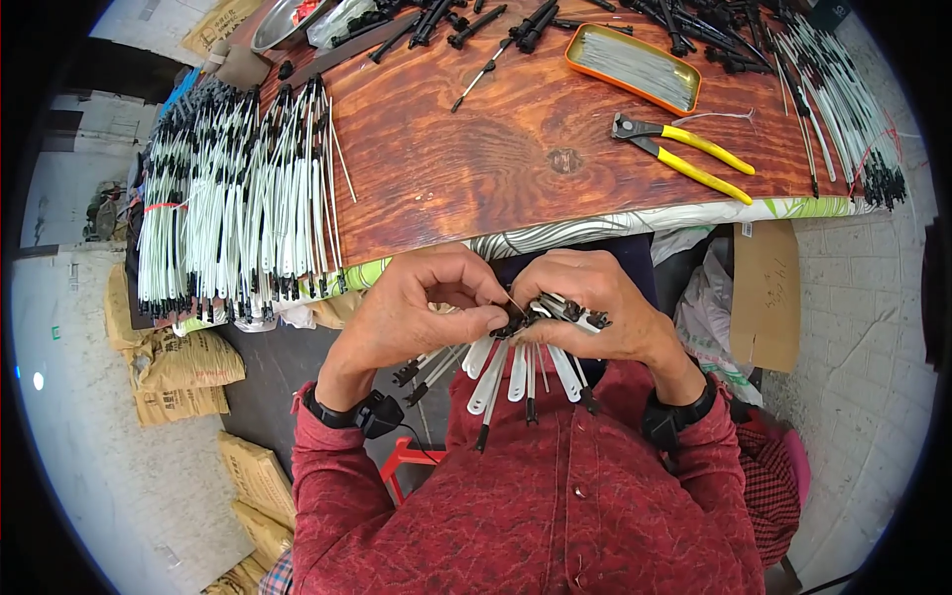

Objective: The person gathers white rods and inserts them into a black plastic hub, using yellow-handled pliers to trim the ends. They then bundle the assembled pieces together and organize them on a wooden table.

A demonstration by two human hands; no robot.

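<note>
In front of my chest, my right hand [607, 297] is closed round a bundle of white plastic rods [486, 389] with black end fittings. The rods fan out below my fingers, and several have flattened ends with small holes. Thumb and forefinger of my left hand [402, 305] are pinched together against the black fittings at the bundle's middle. A thin wire [512, 299] shows between the fingertips of both hands at that spot. Its ends are hidden by my fingers.
Yellow-handled pincers [694, 159] and an orange tray [576, 59] of thin wire pieces lie on the wooden table [426, 169]. Many similar rods are stacked at left [228, 198] and right [833, 99]. Loose black parts [531, 25] lie at the back. Sacks [183, 367] stand at floor left.
</note>
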